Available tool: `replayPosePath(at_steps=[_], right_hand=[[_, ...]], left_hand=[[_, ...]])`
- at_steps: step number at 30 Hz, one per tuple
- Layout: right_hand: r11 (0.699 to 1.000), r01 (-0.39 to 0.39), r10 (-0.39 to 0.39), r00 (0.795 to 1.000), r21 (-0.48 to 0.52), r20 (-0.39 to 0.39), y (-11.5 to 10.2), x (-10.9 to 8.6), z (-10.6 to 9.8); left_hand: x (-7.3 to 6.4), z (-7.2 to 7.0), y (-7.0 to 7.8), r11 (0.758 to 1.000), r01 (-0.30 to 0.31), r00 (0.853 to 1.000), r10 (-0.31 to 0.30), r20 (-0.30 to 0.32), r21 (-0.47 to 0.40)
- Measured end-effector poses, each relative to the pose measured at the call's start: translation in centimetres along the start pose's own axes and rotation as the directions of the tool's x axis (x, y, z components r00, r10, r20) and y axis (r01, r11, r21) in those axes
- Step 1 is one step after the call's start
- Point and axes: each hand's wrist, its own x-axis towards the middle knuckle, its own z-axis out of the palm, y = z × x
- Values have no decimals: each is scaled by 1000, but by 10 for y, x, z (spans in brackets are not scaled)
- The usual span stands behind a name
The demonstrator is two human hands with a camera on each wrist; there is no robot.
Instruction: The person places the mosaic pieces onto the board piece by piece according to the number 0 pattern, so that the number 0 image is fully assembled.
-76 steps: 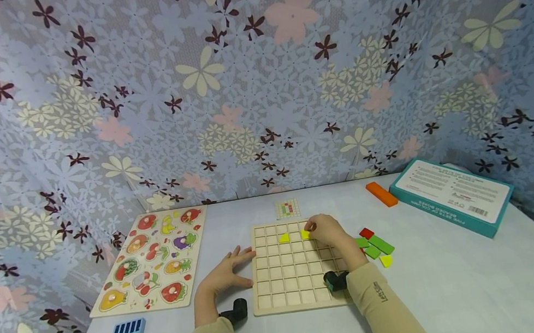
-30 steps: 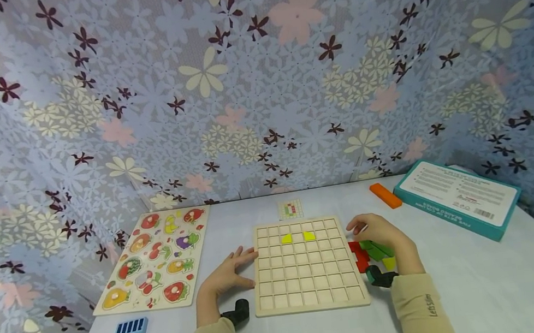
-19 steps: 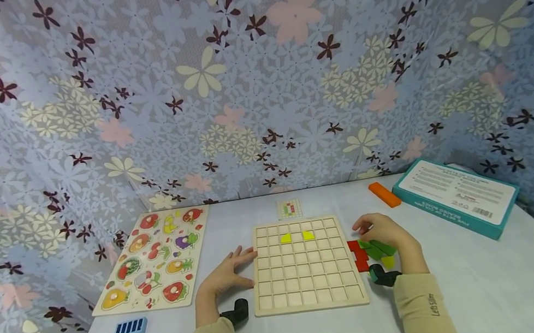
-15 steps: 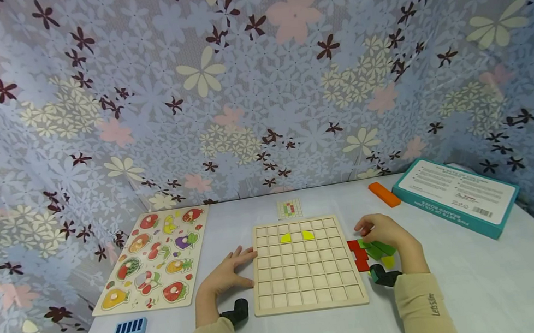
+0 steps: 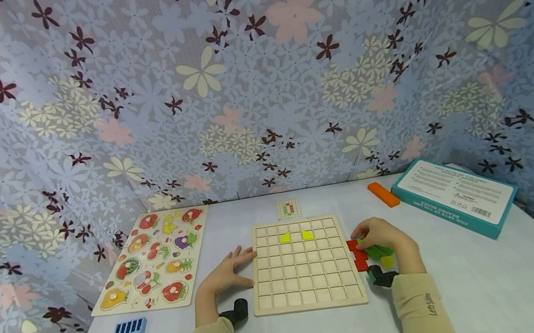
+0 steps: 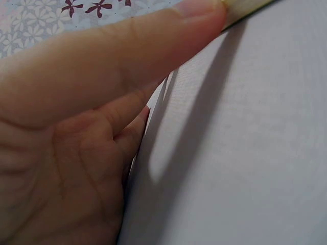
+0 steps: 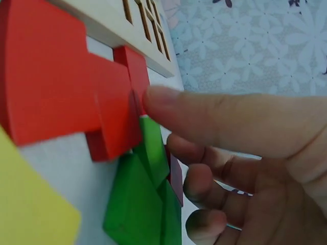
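In the head view my left hand (image 5: pixel 229 271) touches the left edge of the wooden grid board (image 5: pixel 292 284), fingers spread. The left wrist view shows its thumb (image 6: pixel 148 46) against the board's edge. Two yellow pieces (image 5: pixel 308 235) lie in the board's upper cells. My right hand (image 5: pixel 382 234) is over a pile of blocks beside the board's right edge. Its thumb tip reaches a red block (image 7: pixel 138 71), and the other fingers bend loosely beside green blocks (image 7: pixel 134 201). No block is visibly pinched. More red blocks (image 7: pixel 56 76) and a yellow block (image 7: pixel 30 204) lie nearer the wrist.
Behind the board lies a small pattern card (image 5: pixel 289 208). A fruit puzzle board (image 5: pixel 159 258) and a blue slotted block (image 5: pixel 129 329) are on the left. An orange block (image 5: pixel 383 194) and a teal box (image 5: pixel 455 197) stand at the back right.
My right hand has let go of the second yellow piece on the board and moved right to the pile. In the last half second it has dipped slightly towards the blocks. My left hand stays put.
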Motion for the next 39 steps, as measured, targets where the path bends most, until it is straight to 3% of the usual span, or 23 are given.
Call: replayPosePath(at_steps=[14, 26, 33, 39], right_hand=[[999, -26, 25, 1000, -43, -12, -5, 2, 6], [998, 3, -6, 999, -60, -51, -12, 0, 4], [999, 6, -12, 985, -31, -170, -12, 6, 4], [998, -51, 56, 963, 26, -264, -17, 7, 4]], left_hand=[[1, 0, 0, 1000, -2, 1000, 2, 2, 7], [2, 0, -1, 1000, 10, 1000, -10, -1, 0], [1, 0, -1, 1000, 11, 1000, -11, -4, -1], [1, 0, -3, 1000, -1, 1000, 1, 1, 12]])
